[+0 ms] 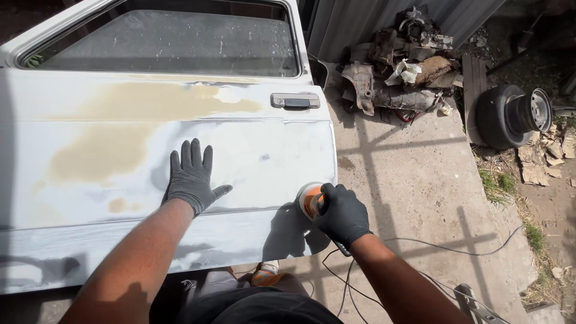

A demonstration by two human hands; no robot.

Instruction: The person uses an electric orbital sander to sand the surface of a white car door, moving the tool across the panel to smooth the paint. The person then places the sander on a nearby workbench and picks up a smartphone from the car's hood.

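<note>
A white car door [150, 180], patched with beige filler, takes the flat, spread, gloved left hand [191, 176] at mid-panel, while the gloved right hand [341, 214] clenches an orange orbital sander [309, 200] against the door's lower rear edge, its cord [360, 276] trailing below.

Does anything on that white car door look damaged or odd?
Yes. The car door has blotchy tan patches and bare grey areas where paint is gone. The left hand lies flat on it; the right hand holds an orange sander at its edge.
</note>
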